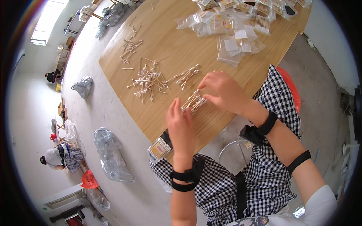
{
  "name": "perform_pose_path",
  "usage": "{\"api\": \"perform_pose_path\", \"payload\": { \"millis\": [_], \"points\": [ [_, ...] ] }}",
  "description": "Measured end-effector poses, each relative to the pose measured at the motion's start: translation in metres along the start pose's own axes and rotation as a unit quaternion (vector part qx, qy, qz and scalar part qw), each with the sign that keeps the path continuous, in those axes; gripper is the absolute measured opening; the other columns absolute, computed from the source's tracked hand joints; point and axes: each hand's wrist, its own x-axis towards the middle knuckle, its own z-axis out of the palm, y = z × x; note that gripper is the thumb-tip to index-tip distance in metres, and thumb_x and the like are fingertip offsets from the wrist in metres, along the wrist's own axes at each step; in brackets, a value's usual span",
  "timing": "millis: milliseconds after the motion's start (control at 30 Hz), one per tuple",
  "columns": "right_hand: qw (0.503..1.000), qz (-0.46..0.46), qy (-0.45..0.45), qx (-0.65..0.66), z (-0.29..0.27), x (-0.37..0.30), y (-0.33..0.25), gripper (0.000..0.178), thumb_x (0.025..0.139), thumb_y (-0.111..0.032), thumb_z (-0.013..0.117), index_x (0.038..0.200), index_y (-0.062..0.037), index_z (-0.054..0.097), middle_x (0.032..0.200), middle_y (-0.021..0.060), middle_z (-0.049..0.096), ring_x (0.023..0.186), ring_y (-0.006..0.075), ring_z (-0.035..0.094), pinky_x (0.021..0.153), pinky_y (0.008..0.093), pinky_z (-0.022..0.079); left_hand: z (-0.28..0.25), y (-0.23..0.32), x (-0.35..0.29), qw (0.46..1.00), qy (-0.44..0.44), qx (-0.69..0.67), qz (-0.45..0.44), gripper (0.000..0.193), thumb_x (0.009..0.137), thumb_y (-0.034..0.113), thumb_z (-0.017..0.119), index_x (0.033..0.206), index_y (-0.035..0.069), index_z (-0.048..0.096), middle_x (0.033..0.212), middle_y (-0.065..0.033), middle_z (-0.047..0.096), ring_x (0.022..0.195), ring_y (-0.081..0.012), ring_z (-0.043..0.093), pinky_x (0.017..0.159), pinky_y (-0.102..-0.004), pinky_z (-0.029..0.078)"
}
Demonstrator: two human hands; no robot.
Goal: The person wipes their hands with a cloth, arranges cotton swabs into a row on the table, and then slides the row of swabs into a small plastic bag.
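Note:
A small bundle of cotton swabs [194,102] is between my two hands, low over the near part of the wooden table. My left hand [181,126], slightly blurred, closes its fingers and thumb around the bundle's left side. At the other side, my right hand [222,92] curves its thumb and forefinger against the swab tips. A few more cotton swabs [185,76] lie just beyond the bundle. Farther left is a loose, criss-crossed pile of cotton swabs [148,80]. By my left wrist, a clear pack of swabs [160,148] rests at the table's edge.
On the wooden table [169,45], clear bags [230,45] with white cards and filled swab packs [262,23] crowd the far right. Scattered swabs [130,49] lie at the far left. Grey plastic bags [109,150] sit on the floor. Another person [62,156] is at the left.

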Motion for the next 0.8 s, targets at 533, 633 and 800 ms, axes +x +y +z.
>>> {"api": "perform_pose_path", "payload": {
  "millis": [533, 633, 800],
  "points": [
    [0.997, 0.035, 0.064, -0.02, -0.018, 0.001, 0.006, 0.01, 0.082, -0.008, 0.068, 0.091, -0.0059, 0.063, 0.088, 0.0076, 0.068, 0.087, 0.0269, 0.063, 0.085, 0.0388, 0.046, 0.045, 0.039, -0.042, 0.98, -0.107, 0.163, -0.033, 0.106, 0.091, 0.064, 0.053, 0.15, -0.014, 0.011, 0.158, -0.0325, 0.014, 0.15, -0.0419, 0.011, 0.121, -0.0516, 0.013],
    [0.997, 0.029, 0.065, -0.02, -0.019, -0.001, 0.007, 0.009, 0.083, -0.008, 0.067, 0.091, -0.0057, 0.063, 0.088, 0.008, 0.068, 0.087, 0.0269, 0.063, 0.084, 0.0387, 0.046, 0.049, 0.025, -0.016, 0.979, -0.082, 0.182, -0.029, 0.105, 0.092, 0.063, 0.051, 0.15, -0.015, 0.012, 0.157, -0.0337, 0.017, 0.149, -0.0426, 0.013, 0.121, -0.0504, 0.013],
    [0.997, 0.021, 0.061, -0.031, -0.02, 0.001, 0.005, 0.01, 0.082, -0.008, 0.065, 0.091, -0.0051, 0.064, 0.089, 0.0084, 0.068, 0.087, 0.0268, 0.063, 0.084, 0.0386, 0.046, 0.045, 0.021, 0.0, 0.98, -0.093, 0.172, -0.035, 0.104, 0.094, 0.063, 0.049, 0.149, -0.016, 0.011, 0.157, -0.0346, 0.016, 0.149, -0.0431, 0.012, 0.121, -0.0495, 0.013]
  ]
}}
